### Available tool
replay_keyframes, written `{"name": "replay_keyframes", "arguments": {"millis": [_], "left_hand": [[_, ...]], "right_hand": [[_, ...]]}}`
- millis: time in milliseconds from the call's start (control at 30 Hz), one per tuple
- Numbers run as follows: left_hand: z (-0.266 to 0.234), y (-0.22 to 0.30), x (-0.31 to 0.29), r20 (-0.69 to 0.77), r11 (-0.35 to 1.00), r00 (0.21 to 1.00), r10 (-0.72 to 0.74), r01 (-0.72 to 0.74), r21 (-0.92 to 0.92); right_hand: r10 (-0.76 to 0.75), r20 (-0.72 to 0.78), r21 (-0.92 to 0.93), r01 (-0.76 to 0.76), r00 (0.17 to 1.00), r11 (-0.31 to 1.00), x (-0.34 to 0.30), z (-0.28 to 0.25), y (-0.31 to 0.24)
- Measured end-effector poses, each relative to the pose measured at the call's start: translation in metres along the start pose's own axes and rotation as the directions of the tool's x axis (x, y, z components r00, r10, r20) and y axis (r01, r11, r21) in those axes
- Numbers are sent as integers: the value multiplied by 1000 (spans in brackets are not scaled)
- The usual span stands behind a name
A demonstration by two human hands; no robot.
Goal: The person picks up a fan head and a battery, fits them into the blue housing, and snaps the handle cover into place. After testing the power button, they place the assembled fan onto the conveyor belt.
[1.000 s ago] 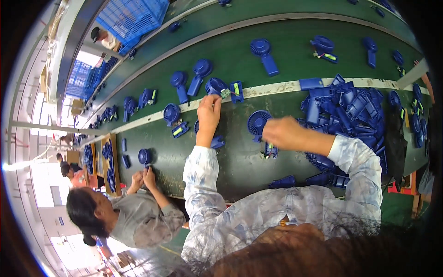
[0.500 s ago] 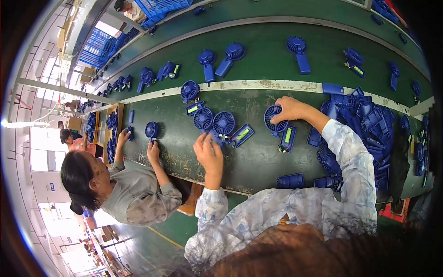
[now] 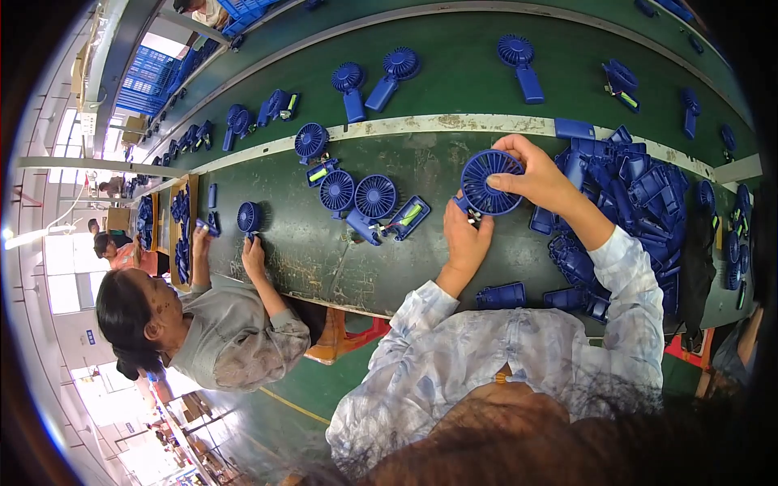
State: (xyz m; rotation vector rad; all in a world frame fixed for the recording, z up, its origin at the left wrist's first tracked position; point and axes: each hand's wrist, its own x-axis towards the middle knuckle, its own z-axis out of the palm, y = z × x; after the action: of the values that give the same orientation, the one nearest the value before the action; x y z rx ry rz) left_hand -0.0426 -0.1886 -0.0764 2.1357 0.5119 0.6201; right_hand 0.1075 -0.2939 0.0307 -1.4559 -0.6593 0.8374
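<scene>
A blue handheld fan (image 3: pixel 489 185) is raised above the workbench between my two hands. My right hand (image 3: pixel 523 174) grips the round grille by its right rim, thumb across the front. Below the grille, my left hand (image 3: pixel 466 239) is closed around the lower part, where a bit of white and wiring shows; most of that part is hidden by the fingers. To the left on the bench lie two more fans, one with its grille face up (image 3: pixel 376 196) and another grille (image 3: pixel 336 190) touching it. Beside them rests an opened handle half (image 3: pixel 409 217) with a yellow-green battery.
Blue plastic housings are heaped (image 3: pixel 628 190) at the right. A loose housing (image 3: pixel 501 296) lies near the front edge. Beyond a pale rail (image 3: pixel 454 123), several fans lie on a green belt (image 3: pixel 462 89). A co-worker (image 3: pixel 235 332) sits at the left, handling a fan (image 3: pixel 249 216).
My left hand has moved right, from near the other fans to the held fan. The right hand has lifted that fan off the bench. The view has shifted slightly.
</scene>
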Motion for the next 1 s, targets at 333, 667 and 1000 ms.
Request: {"name": "replay_keyframes", "arguments": {"millis": [333,667,1000], "left_hand": [[-20,-12,-5,580,-203,799,-160,549,-811],[-9,20,-19,800,90,584,-134,812,-577],[-32,45,-20,822,387,532,-205,815,-431]], "right_hand": [[-109,-92,112,119,990,987,-31,-18,-23],[95,444,-153,-30,891,988,-41,-16,-27],[20,119,-235,8,993,972,-32,-39,1]]}}
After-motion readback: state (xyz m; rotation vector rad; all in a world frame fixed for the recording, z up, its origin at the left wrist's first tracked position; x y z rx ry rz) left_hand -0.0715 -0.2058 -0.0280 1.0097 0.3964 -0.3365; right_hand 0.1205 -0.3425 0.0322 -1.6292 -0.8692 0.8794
